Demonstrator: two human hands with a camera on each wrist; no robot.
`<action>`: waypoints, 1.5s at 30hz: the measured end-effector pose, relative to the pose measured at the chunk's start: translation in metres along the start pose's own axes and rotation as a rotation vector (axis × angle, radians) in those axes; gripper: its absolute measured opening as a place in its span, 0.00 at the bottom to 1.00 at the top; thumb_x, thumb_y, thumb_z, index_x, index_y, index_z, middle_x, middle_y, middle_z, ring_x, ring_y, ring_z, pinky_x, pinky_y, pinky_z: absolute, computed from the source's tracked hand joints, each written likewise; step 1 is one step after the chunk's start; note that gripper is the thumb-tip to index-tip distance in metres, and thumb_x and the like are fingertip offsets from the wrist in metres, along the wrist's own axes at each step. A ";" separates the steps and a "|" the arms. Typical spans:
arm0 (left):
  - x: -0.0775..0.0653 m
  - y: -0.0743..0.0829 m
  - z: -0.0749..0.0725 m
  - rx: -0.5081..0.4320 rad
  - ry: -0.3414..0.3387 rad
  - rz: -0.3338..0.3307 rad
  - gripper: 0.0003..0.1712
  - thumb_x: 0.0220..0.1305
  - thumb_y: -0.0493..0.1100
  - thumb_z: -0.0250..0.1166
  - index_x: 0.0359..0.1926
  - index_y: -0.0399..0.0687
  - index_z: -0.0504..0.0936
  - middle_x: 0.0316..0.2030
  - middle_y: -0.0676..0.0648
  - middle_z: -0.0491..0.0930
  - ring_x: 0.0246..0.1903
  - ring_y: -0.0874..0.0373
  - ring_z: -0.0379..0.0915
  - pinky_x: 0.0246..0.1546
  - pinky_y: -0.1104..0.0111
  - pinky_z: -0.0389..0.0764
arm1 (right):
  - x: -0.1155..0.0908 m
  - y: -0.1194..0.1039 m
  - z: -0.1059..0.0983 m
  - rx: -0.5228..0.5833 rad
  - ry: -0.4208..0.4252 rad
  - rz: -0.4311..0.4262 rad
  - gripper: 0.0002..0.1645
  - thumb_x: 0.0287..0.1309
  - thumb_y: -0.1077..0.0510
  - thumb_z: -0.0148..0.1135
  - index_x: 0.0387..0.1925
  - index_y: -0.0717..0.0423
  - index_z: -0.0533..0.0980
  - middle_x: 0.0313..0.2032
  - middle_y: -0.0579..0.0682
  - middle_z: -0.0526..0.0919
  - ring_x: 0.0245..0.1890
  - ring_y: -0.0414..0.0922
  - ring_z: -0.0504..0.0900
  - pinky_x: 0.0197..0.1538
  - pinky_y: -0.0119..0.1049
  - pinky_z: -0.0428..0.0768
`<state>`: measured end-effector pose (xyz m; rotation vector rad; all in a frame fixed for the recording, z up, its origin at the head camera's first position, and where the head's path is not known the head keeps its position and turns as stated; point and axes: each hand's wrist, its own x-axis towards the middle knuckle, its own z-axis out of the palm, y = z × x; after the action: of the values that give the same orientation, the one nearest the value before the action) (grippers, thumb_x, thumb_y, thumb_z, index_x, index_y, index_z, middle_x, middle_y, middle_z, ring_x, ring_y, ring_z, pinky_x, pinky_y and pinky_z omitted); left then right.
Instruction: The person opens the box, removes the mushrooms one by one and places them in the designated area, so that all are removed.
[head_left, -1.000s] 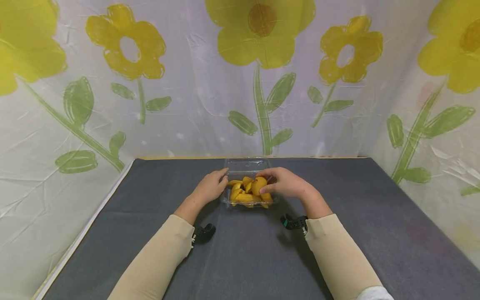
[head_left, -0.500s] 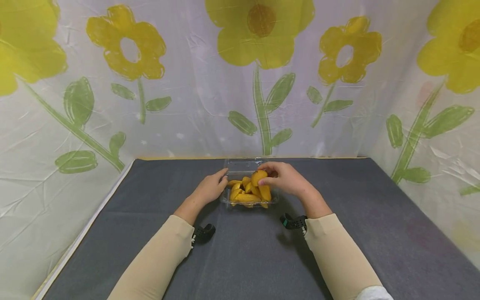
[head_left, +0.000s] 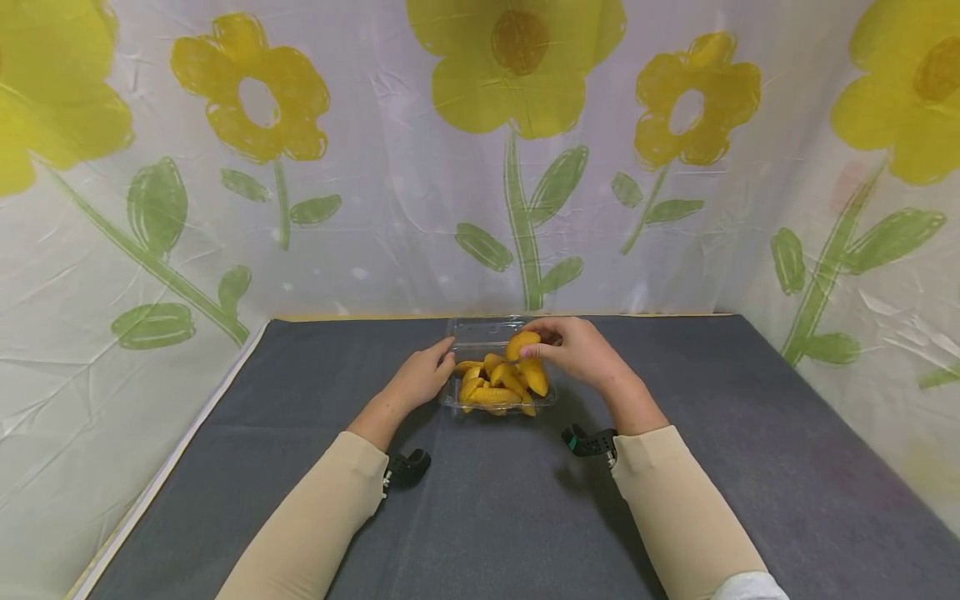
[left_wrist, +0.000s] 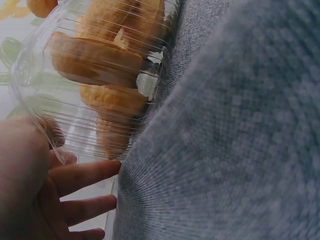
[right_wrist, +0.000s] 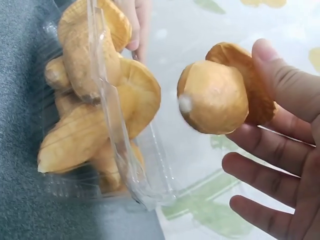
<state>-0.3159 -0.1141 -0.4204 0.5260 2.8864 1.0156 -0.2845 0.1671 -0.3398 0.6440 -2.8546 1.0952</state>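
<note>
In the head view a clear hinged plastic box (head_left: 551,398) stands with its lid (head_left: 480,331) raised at the back. Several orange-brown mushrooms (head_left: 495,397) lie inside. My right hand (head_left: 581,350) holds one mushroom (head_left: 522,343) above the box's right part. The right wrist view shows this mushroom (right_wrist: 215,97) between thumb and index finger, apart from the box, other fingers loosely spread. My left hand (head_left: 420,375) is at the box's left rim. In the left wrist view its thumb shows through the plastic and other fingers extend outside, pinching the rim.
A dark grey cloth (head_left: 480,517) covers the table. A flower-patterned curtain (head_left: 390,208) hangs behind and along both sides. Black wrist straps (head_left: 588,442) sit near each beige sleeve (head_left: 307,517).
My right hand has lifted the mushroom up and slightly away from the pile, and it has turned so its stem points down to the right. My left hand has stayed at the rim.
</note>
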 end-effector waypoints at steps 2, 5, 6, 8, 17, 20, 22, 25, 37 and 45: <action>0.000 0.000 0.000 -0.003 0.000 0.005 0.32 0.83 0.47 0.44 0.81 0.42 0.56 0.15 0.51 0.66 0.12 0.59 0.54 0.20 0.63 0.65 | -0.001 0.000 -0.002 -0.001 0.014 0.005 0.27 0.65 0.41 0.69 0.59 0.50 0.82 0.43 0.46 0.85 0.45 0.48 0.82 0.51 0.49 0.79; -0.001 -0.001 0.000 -0.005 0.003 0.013 0.32 0.83 0.47 0.44 0.81 0.42 0.56 0.15 0.51 0.67 0.12 0.59 0.54 0.21 0.63 0.65 | -0.003 0.002 -0.006 0.013 0.034 0.029 0.27 0.65 0.41 0.69 0.59 0.50 0.82 0.44 0.47 0.85 0.45 0.48 0.81 0.50 0.49 0.78; -0.001 -0.001 0.000 -0.005 0.004 0.015 0.32 0.83 0.47 0.44 0.81 0.42 0.56 0.15 0.51 0.67 0.13 0.59 0.54 0.21 0.63 0.65 | -0.003 0.002 -0.008 0.016 0.042 0.040 0.27 0.65 0.41 0.69 0.59 0.50 0.82 0.44 0.48 0.85 0.46 0.49 0.81 0.50 0.49 0.78; 0.000 -0.002 0.000 -0.001 0.006 0.020 0.32 0.83 0.47 0.44 0.81 0.42 0.56 0.16 0.51 0.67 0.13 0.59 0.55 0.22 0.62 0.66 | -0.004 0.003 -0.010 0.021 0.053 0.061 0.28 0.64 0.40 0.69 0.60 0.49 0.81 0.45 0.48 0.84 0.46 0.49 0.80 0.49 0.49 0.78; 0.000 -0.003 -0.002 0.023 -0.007 0.003 0.32 0.83 0.48 0.44 0.81 0.43 0.55 0.18 0.50 0.69 0.14 0.59 0.58 0.24 0.61 0.67 | -0.004 0.011 -0.018 0.000 0.125 0.088 0.29 0.63 0.40 0.70 0.58 0.52 0.82 0.47 0.52 0.83 0.51 0.54 0.78 0.53 0.53 0.76; 0.000 -0.003 -0.002 0.028 0.001 0.009 0.32 0.83 0.47 0.45 0.81 0.42 0.56 0.20 0.49 0.70 0.16 0.58 0.59 0.26 0.60 0.67 | -0.004 0.015 -0.020 -0.015 0.154 0.102 0.30 0.63 0.40 0.70 0.58 0.54 0.82 0.51 0.54 0.82 0.56 0.55 0.77 0.57 0.56 0.74; 0.001 -0.003 -0.002 0.033 0.006 0.010 0.32 0.83 0.47 0.45 0.80 0.42 0.57 0.20 0.49 0.70 0.16 0.58 0.60 0.27 0.60 0.67 | -0.004 0.017 -0.022 -0.024 0.169 0.118 0.30 0.64 0.40 0.69 0.58 0.54 0.82 0.54 0.54 0.82 0.58 0.56 0.76 0.59 0.57 0.73; 0.000 -0.003 -0.002 0.037 0.008 0.008 0.32 0.83 0.47 0.45 0.80 0.42 0.57 0.20 0.50 0.69 0.17 0.58 0.59 0.27 0.60 0.66 | -0.005 0.021 -0.023 -0.047 0.189 0.145 0.30 0.65 0.40 0.69 0.59 0.55 0.82 0.57 0.56 0.81 0.60 0.58 0.76 0.60 0.58 0.73; -0.001 -0.001 -0.002 0.039 0.001 -0.001 0.32 0.83 0.48 0.45 0.81 0.43 0.56 0.20 0.49 0.69 0.17 0.58 0.59 0.30 0.59 0.68 | -0.004 0.047 -0.021 -0.084 0.333 0.240 0.33 0.66 0.37 0.66 0.60 0.56 0.78 0.52 0.59 0.82 0.50 0.59 0.79 0.52 0.55 0.75; -0.001 -0.001 -0.001 0.042 0.006 0.000 0.32 0.83 0.48 0.46 0.81 0.42 0.56 0.24 0.48 0.73 0.19 0.57 0.63 0.34 0.57 0.70 | -0.005 0.058 -0.015 -0.097 0.383 0.270 0.31 0.67 0.36 0.65 0.55 0.57 0.78 0.51 0.60 0.83 0.46 0.59 0.80 0.47 0.53 0.76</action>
<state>-0.3157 -0.1161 -0.4202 0.5257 2.9187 0.9609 -0.3040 0.2174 -0.3658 0.0330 -2.6810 0.9713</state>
